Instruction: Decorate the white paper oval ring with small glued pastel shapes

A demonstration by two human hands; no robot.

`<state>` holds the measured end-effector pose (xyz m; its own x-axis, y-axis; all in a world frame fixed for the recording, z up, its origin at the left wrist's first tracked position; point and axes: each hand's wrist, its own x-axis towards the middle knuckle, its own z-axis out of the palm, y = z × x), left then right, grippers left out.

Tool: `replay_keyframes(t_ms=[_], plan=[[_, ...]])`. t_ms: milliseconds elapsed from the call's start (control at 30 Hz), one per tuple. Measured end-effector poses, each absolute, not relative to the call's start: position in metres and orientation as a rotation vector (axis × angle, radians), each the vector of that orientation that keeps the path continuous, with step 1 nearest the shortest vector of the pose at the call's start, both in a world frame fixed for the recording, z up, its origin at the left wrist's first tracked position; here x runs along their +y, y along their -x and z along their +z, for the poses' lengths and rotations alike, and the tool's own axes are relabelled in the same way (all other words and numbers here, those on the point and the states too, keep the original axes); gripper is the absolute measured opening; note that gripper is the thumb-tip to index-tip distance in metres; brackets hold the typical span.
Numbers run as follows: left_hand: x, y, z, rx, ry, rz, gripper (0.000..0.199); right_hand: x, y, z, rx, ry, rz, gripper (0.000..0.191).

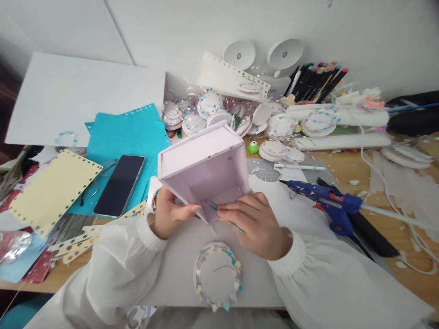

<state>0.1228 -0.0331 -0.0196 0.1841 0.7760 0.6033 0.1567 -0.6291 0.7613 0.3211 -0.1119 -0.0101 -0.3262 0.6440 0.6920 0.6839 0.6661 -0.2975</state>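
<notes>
A pale lilac open box (pixel 202 153) is held tilted above the white work surface, its hollow side facing me. My left hand (pixel 173 212) grips the box's lower left corner, thumb on the near edge. At the lower right corner, my right hand (pixel 252 221) has its fingers pinched around a thin teal strip (pixel 236 226), with the fingertips at the box's opening. Below the box lies a round white disc (pixel 218 276) ringed with small blue, cream and lilac pieces.
A blue glue gun (pixel 329 201) lies right, its cable trailing. Left are a phone (pixel 119 185), teal sheets (pixel 120 132) and a yellow punched card (pixel 55 192). Decorated discs (pixel 210 104) and markers (pixel 318 82) crowd the back.
</notes>
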Motion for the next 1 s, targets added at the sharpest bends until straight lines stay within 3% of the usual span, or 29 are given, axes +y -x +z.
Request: replay_keyframes(t_ms=[333, 533, 1000], plan=[[-0.037, -0.132, -0.014, 0.931, -1.807, 1.454, 0.049, -0.109, -0.313, -0.016, -2.013, 1.09, -0.033, 0.019], [-0.036, -0.132, -0.017, 0.886, -1.799, 1.47, 0.046, -0.109, -0.308, -0.018, -1.977, 1.135, -0.129, 0.009], [-0.034, -0.134, -0.015, 0.916, -1.739, 1.47, 0.049, -0.11, -0.307, -0.023, -1.972, 1.09, -0.101, 0.014]])
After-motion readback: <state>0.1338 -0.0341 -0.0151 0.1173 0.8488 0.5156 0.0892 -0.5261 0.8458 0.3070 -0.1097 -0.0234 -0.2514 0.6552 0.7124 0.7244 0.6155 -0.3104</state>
